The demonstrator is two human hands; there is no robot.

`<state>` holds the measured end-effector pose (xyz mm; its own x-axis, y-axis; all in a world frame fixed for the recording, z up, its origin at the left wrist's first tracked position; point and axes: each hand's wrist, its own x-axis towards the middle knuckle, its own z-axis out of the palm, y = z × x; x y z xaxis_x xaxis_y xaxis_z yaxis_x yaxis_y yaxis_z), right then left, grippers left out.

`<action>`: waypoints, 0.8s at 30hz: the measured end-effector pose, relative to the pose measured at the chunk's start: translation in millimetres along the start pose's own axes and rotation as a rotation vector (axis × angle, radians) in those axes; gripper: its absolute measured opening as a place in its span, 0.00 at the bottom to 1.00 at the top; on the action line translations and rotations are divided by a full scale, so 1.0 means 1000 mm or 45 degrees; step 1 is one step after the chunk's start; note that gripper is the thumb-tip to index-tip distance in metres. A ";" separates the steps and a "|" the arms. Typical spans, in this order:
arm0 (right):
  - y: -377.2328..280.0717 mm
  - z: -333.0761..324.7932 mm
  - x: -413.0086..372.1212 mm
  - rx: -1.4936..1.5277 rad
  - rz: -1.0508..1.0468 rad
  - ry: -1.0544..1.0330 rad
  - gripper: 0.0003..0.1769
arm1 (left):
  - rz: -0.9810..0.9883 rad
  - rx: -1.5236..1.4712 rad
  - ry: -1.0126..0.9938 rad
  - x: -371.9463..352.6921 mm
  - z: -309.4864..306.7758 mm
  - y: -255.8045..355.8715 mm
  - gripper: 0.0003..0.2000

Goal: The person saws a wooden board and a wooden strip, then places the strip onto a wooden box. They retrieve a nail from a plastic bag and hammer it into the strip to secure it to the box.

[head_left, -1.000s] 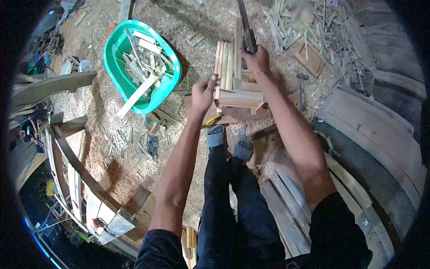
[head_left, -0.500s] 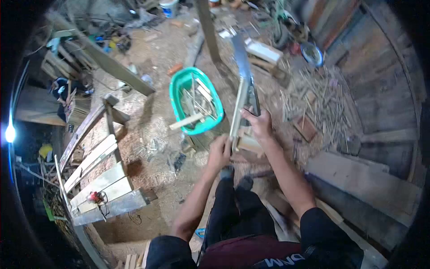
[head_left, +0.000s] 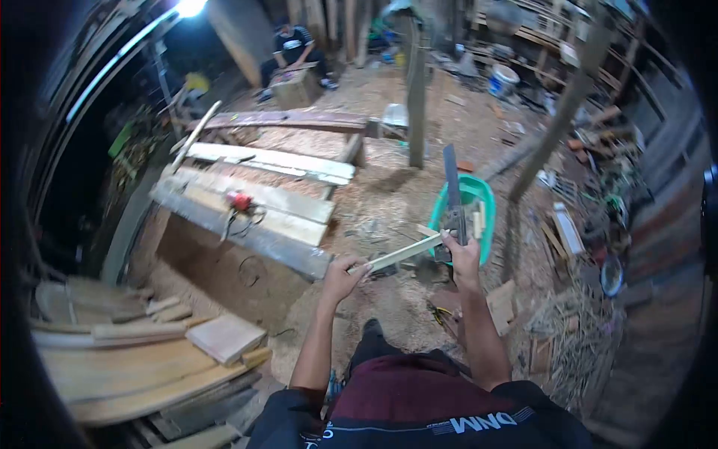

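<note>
My left hand [head_left: 344, 278] is closed around the near-left end of a narrow wooden strip [head_left: 404, 254]. The strip slants up to my right hand [head_left: 465, 258], whose thumb lies at its far end. That hand is wrapped round a long, dark, flat-bladed hand tool [head_left: 452, 179]. Its blade points away from me, and whether it is a saw or a machete I cannot tell. Behind the tool stands a green plastic tub [head_left: 486, 198] with wood offcuts inside, partly hidden by the tool and my right hand.
Long boards [head_left: 254, 196] lie at left with a red tool [head_left: 239, 200] on them. More planks [head_left: 127, 367] are stacked at lower left. A wooden post [head_left: 416, 97] rises ahead. A person [head_left: 293, 56] sits at the back. Thin sticks [head_left: 576, 329] are heaped at right.
My view has swung left. The wooden strip, earlier lined up along the blade, now slants across to the left, with my left hand farther from my right.
</note>
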<state>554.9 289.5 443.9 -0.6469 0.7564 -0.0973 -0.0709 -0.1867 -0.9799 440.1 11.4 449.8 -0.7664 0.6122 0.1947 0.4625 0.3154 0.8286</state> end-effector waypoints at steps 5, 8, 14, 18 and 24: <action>0.015 0.141 -0.023 -0.002 0.072 -0.318 0.11 | -0.339 -0.189 0.556 -0.029 -0.129 -0.038 0.11; 0.018 0.210 -0.041 0.002 0.114 -0.439 0.12 | -0.355 -0.458 0.958 -0.031 -0.180 -0.055 0.17; 0.049 0.300 -0.055 0.109 0.119 -0.412 0.11 | -0.362 -1.237 1.610 -0.016 -0.188 -0.150 0.13; 0.065 0.312 -0.040 -0.057 0.116 -0.614 0.12 | -0.547 -1.184 1.462 0.018 -0.138 -0.144 0.09; 0.127 0.313 0.023 -0.319 0.206 -0.711 0.13 | -0.811 -1.212 1.290 0.069 -0.075 -0.172 0.07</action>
<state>292.9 87.1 371.3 -0.9380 0.2770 -0.2085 0.1973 -0.0679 -0.9780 274.5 -54.7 359.8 -0.8762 -0.3027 -0.3750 -0.1975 -0.4842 0.8524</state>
